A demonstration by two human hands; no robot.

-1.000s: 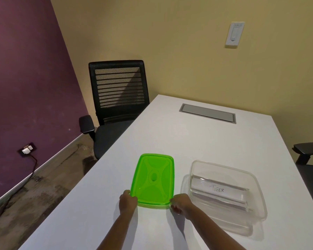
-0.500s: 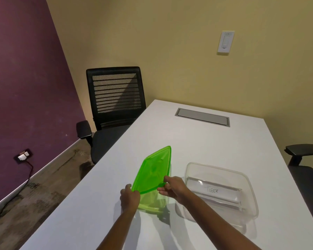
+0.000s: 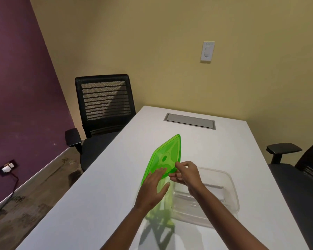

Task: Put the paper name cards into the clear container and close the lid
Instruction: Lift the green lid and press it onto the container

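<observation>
A translucent green lid (image 3: 167,156) is raised off the white table (image 3: 105,177) and tilted steeply, its far corner pointing up. My right hand (image 3: 185,175) pinches its near right edge. My left hand (image 3: 154,188) lies flat against the lid's near left side, fingers spread. To the right stands the clear container (image 3: 228,188), open, with white paper name cards (image 3: 215,193) lying inside; my right wrist covers part of them.
A black mesh chair (image 3: 105,107) stands at the table's left side and another chair (image 3: 300,170) at the right. A grey cable hatch (image 3: 190,121) is set into the far end of the table. A wall plug (image 3: 7,167) sits low on the purple wall.
The lid lay flat on the table with both hands at its near edge; it has been lifted, tipped up on edge and carried toward the container. My left hand opened against it.
</observation>
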